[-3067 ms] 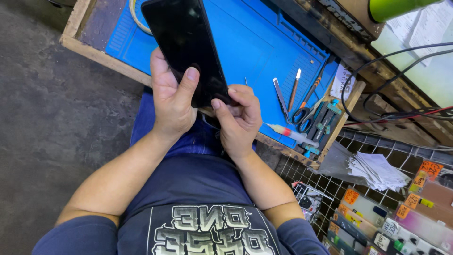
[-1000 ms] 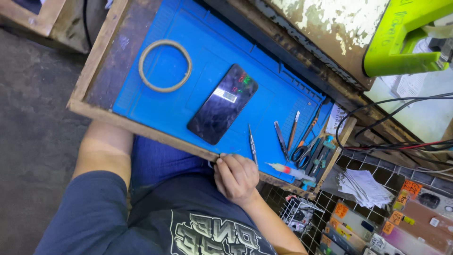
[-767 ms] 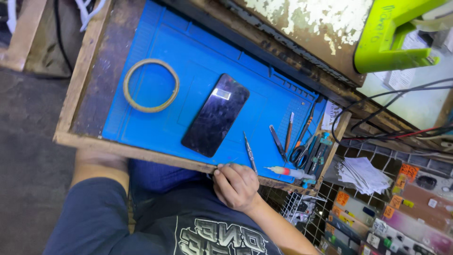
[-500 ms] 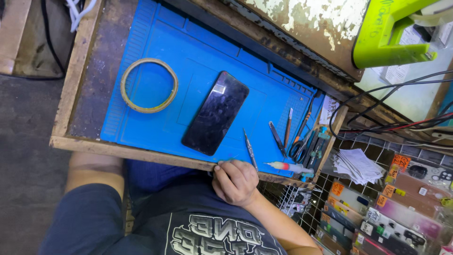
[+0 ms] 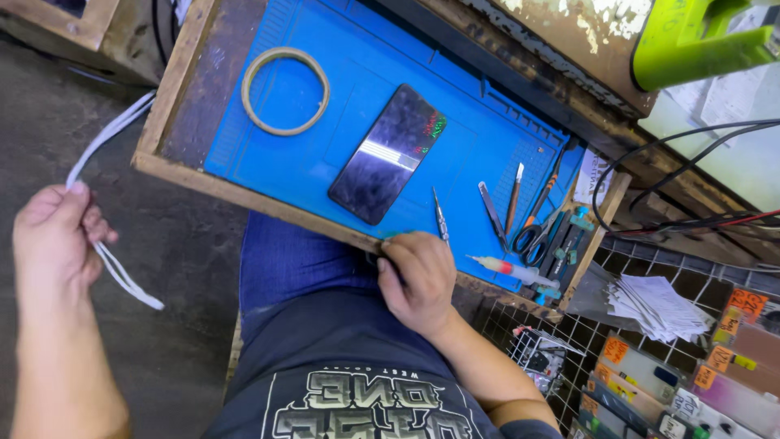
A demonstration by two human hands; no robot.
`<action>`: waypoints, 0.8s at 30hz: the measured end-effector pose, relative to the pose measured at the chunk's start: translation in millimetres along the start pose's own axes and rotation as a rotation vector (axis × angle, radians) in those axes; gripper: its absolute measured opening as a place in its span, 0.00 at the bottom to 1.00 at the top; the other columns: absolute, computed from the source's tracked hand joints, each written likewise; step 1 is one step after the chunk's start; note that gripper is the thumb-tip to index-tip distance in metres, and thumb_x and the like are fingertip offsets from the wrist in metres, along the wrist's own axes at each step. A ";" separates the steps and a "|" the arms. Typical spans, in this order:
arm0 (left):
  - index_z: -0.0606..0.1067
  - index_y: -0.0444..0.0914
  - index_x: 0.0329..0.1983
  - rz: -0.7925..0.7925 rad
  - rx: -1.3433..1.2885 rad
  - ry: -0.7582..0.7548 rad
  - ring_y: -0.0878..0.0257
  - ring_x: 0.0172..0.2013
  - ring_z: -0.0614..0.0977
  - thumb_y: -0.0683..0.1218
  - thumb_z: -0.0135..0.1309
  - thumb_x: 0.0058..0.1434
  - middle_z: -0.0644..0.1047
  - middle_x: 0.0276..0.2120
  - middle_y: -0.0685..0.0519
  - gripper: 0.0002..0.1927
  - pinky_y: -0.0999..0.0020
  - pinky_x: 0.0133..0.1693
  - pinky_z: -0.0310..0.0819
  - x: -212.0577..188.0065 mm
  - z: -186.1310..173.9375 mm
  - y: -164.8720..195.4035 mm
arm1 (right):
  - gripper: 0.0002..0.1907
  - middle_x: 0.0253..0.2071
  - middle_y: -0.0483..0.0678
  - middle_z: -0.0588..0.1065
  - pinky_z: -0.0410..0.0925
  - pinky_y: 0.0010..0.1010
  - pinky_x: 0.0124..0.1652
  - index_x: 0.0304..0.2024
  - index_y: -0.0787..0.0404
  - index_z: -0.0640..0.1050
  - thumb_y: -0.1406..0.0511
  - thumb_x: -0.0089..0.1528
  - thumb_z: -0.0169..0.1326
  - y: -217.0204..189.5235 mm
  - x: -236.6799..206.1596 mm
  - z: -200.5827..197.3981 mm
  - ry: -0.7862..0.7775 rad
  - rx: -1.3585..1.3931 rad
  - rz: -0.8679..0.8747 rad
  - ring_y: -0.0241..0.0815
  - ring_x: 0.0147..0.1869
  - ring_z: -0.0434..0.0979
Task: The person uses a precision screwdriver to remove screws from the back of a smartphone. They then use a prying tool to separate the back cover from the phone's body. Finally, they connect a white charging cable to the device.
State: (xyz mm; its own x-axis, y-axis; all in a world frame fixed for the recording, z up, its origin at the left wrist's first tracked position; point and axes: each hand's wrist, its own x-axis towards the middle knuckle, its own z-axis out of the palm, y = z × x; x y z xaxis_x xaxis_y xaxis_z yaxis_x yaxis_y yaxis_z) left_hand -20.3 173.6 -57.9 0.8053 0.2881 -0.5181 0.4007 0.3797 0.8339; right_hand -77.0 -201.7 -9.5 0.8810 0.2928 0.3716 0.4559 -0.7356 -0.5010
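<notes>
A left hand (image 5: 57, 236) pinches a white cable (image 5: 114, 268) off the table's side while the right hand (image 5: 416, 276) rests curled at the wooden tray (image 5: 175, 89) edge, near the dark phone (image 5: 388, 154) on the blue mat (image 5: 325, 73)

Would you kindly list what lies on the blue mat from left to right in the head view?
Tape ring → dark phone → thin pointed tool → flat metal tool → wooden-handled blade → scissors. The right hand rests at the mat's near edge; the left hand holds a white cable off to the left.
</notes>
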 end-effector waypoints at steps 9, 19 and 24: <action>0.68 0.41 0.59 -0.068 -0.815 -0.513 0.60 0.40 0.70 0.40 0.43 0.77 0.69 0.40 0.51 0.10 0.62 0.46 0.66 -99.1 135.8 9.0 | 0.38 0.64 0.54 0.69 0.63 0.35 0.68 0.74 0.64 0.58 0.55 0.69 0.58 -27.4 36.5 6.8 -0.576 1.449 0.253 0.47 0.67 0.70; 0.66 0.41 0.60 0.103 -0.805 -0.617 0.63 0.35 0.70 0.39 0.42 0.83 0.70 0.40 0.51 0.07 0.67 0.42 0.66 -53.1 196.7 25.5 | 0.37 0.65 0.70 0.70 0.74 0.42 0.57 0.72 0.80 0.61 0.54 0.74 0.50 25.7 41.6 -41.6 -0.387 1.866 0.583 0.55 0.60 0.79; 0.64 0.41 0.60 0.133 -0.769 -0.543 0.62 0.37 0.71 0.39 0.43 0.83 0.70 0.40 0.50 0.07 0.64 0.43 0.68 -49.5 198.9 18.9 | 0.37 0.67 0.73 0.68 0.73 0.45 0.62 0.72 0.79 0.61 0.53 0.74 0.47 33.9 40.8 -45.3 -0.330 1.900 0.573 0.60 0.66 0.76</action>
State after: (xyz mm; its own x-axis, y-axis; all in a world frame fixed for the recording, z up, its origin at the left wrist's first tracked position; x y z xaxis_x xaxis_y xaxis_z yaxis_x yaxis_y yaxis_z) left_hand 34.3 -8.4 21.3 0.9942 -0.0040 -0.1071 0.0495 0.9035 0.4256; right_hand -31.4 -242.4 24.1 0.8292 0.5459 -0.1197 -0.4990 0.6267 -0.5985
